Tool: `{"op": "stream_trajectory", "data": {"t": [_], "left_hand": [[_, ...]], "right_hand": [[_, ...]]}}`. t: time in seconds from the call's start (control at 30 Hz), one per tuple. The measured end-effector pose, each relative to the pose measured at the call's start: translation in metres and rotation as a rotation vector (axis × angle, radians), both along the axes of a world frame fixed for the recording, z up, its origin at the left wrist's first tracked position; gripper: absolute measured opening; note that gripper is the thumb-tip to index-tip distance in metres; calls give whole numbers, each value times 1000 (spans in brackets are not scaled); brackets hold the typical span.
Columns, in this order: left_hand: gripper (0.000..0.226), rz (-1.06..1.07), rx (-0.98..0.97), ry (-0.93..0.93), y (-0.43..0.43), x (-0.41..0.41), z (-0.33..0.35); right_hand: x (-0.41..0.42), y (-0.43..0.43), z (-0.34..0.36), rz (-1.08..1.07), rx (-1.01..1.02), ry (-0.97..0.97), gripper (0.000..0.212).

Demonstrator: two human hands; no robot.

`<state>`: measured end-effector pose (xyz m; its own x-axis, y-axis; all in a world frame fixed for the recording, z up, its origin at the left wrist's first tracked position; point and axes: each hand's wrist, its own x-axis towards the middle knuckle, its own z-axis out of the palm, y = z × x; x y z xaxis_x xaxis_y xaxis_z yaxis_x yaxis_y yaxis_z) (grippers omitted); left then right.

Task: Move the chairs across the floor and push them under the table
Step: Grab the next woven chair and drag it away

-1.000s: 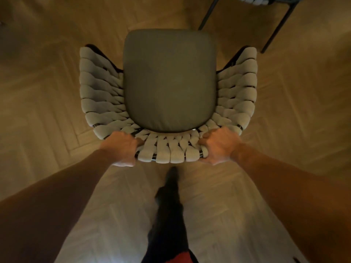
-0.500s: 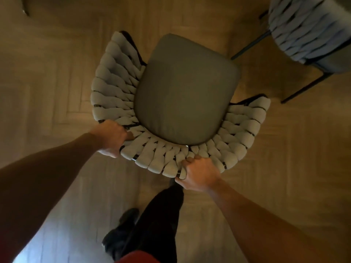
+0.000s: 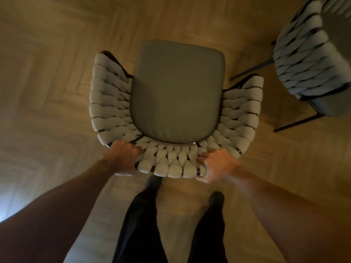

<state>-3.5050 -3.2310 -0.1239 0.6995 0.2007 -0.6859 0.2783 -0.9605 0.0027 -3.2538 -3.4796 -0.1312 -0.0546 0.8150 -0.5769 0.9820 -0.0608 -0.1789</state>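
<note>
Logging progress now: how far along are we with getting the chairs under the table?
Done: nothing visibly; no table is in view. In hand: the left hand and right hand both grip the woven back of the chair, which is out on open floor. Left: push it under the table, then deal with the second chair, standing out on the floor at the right.

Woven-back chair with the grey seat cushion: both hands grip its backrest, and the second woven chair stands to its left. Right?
Wrong side: the head view shows the second woven chair to the right, not left. The left hand and right hand do grip the grey-cushioned woven-back chair by its backrest.
</note>
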Motion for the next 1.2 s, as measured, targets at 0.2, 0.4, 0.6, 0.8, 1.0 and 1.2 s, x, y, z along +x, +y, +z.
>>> {"op": "stream_trajectory", "data": {"t": [0.2,0.4,0.6,0.8,1.0,1.2], "left_hand": [[68,168,-33,-10,-37,60,-11],[64,201,5,-7,-18,99,-15],[57,221,-12,-1,14,129,-13],[59,250,28,-89,78,174,-17],[79,279,28,-186,154,225,-22],[86,359,20,-231,232,283,-15]], "right_hand": [[109,17,-9,190,64,5,81],[164,52,-17,276,105,30,72],[202,92,-19,332,146,45,91],[262,183,-26,348,134,32,93],[325,284,-11,415,137,16,96],[381,378,0,447,137,-6,110]]}}
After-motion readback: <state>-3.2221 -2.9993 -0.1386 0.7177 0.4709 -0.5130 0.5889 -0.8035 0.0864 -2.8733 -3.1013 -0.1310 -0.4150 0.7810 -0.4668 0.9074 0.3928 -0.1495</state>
